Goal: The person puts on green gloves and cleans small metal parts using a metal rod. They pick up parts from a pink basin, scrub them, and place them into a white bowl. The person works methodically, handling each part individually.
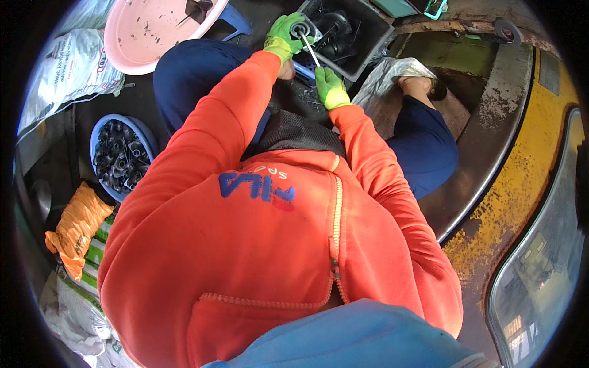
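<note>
Both my hands wear green gloves and reach forward past my orange jacket. My left hand grips a small round metal part near the top of the view. My right hand holds the blue handle of a screwdriver, whose thin shaft runs up to the round part. Just beyond the hands stands a grey box with dark parts inside.
A pink basin lies at the upper left. A blue bucket full of several dark metal parts stands at my left. White sacks and an orange bag lie on the left. A worn yellow and grey metal edge curves along the right.
</note>
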The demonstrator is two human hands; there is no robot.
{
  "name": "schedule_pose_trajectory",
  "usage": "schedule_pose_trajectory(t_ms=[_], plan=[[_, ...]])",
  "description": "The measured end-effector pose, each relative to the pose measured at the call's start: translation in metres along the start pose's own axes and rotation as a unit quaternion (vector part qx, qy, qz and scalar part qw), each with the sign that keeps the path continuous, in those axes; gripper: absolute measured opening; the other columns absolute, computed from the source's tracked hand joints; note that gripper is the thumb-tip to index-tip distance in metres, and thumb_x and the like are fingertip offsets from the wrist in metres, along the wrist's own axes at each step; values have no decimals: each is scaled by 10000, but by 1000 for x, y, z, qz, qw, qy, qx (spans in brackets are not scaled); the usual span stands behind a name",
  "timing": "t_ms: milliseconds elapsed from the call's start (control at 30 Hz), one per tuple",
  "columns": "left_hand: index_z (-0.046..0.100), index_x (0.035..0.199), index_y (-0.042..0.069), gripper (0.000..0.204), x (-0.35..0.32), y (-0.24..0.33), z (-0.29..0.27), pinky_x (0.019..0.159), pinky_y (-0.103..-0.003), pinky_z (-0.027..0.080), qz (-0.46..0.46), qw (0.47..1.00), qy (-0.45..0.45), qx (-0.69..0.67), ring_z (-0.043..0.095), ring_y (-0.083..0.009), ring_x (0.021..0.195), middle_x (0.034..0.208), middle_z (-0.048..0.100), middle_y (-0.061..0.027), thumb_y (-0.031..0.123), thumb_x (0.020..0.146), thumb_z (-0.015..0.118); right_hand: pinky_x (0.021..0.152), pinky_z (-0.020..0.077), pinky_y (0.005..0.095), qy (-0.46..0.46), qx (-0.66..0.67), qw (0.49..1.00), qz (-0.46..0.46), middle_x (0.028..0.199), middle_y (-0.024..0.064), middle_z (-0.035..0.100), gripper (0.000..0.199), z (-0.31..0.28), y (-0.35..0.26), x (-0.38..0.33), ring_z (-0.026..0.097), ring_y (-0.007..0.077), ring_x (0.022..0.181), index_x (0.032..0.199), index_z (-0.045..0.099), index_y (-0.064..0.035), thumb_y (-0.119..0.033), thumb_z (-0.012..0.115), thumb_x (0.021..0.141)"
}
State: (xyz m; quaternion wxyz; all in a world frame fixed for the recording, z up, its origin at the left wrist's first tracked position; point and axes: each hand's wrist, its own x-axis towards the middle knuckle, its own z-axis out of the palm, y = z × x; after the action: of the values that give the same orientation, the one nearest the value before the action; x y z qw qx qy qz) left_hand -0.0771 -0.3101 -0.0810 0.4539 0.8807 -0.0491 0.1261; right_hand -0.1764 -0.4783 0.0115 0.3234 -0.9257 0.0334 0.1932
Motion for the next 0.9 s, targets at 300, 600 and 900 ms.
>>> schedule_pose_trajectory(t_ms=[300, 600, 900], plan=[[590, 1178, 150, 606, 4, 21, -21, 998, -412, 389, -23, 998, -56, 10, 514, -353, 1122, 1215, 576, -109, 330, 637, 796, 784, 417, 506, -15, 39, 999, 23, 921, 272, 578, 376, -11, -4, -11, 538, 463, 916, 962, 535, -49, -382, 361, 968], [585, 1174, 108, 596, -3, 16, -14, 981, -382, 415, -43, 996, -82, 18, 515, -324, 1136, 1256, 555, -92, 273, 647, 809, 764, 422, 524, -9, 51, 999, -16, 977, 273, 593, 397, -6, 7, -4, 542, 481, 929, 984, 543, -57, -410, 362, 960], [587, 1154, 102, 570, -3, 1, -2, 897, -365, 477, 26, 999, -20, 26, 556, -297, 1040, 1122, 597, -73, 269, 654, 805, 793, 439, 487, -19, 63, 998, -9, 998, 260, 606, 443, 0, 12, -2, 557, 462, 944, 1023, 574, -59, -444, 369, 945]])
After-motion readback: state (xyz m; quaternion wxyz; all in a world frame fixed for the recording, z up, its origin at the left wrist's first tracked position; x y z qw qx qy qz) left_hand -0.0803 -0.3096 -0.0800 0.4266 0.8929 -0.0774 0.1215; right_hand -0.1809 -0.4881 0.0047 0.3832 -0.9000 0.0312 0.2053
